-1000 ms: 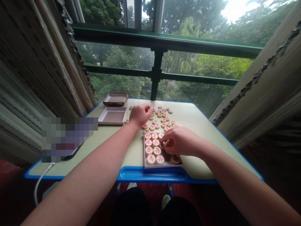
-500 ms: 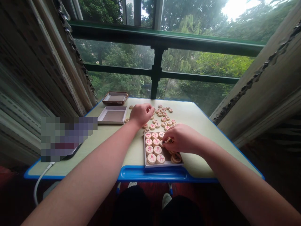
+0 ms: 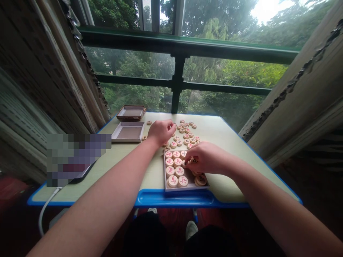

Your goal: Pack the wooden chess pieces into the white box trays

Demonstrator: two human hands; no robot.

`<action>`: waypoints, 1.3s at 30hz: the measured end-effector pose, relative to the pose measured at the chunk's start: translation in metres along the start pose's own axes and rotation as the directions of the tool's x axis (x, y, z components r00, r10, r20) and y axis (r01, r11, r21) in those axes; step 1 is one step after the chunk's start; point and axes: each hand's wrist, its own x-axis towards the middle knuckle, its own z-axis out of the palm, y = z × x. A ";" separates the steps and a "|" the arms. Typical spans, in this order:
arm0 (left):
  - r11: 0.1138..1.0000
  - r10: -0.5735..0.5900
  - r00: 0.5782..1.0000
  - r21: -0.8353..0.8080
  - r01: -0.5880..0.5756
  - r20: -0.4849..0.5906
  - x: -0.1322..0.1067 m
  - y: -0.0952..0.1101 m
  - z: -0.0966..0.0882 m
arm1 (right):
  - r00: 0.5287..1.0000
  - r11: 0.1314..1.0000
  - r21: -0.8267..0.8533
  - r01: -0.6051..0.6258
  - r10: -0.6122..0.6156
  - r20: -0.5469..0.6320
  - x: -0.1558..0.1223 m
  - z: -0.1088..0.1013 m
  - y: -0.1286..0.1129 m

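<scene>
Red-marked and dark-marked Chinese chess pieces point(image 3: 183, 181) stand in rows inside a shallow white box point(image 3: 168, 188) near the table's front edge. Over the box's right half, my right hand point(image 3: 207, 157) is closed in a pinch, its fingertips on a piece point(image 3: 184, 164) beside the second row. That hand partly covers the pieces on the right side. Farther back, my left hand point(image 3: 160, 132) hovers among loose Chinese chess pieces point(image 3: 187, 136), fingers curled together. A piece shows right by its fingertips, but whether they grip it is unclear.
A white tray point(image 3: 128, 138) and a brown-edged box lid point(image 3: 130, 112) lie at the back left. A blurred-out device with a white cable point(image 3: 44, 208) is at the left edge. A blue trough point(image 3: 175, 197) runs along the table's front. Window rails stand behind.
Both hands stay almost where they were. The right fingertips have shifted very slightly at the piece in the box; the view has tilted a little.
</scene>
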 end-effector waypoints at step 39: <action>0.968 0.211 0.885 -0.214 -0.131 0.415 -0.002 -0.003 0.014 | 0.938 0.990 0.102 -0.096 0.125 -0.323 0.027 0.025 0.066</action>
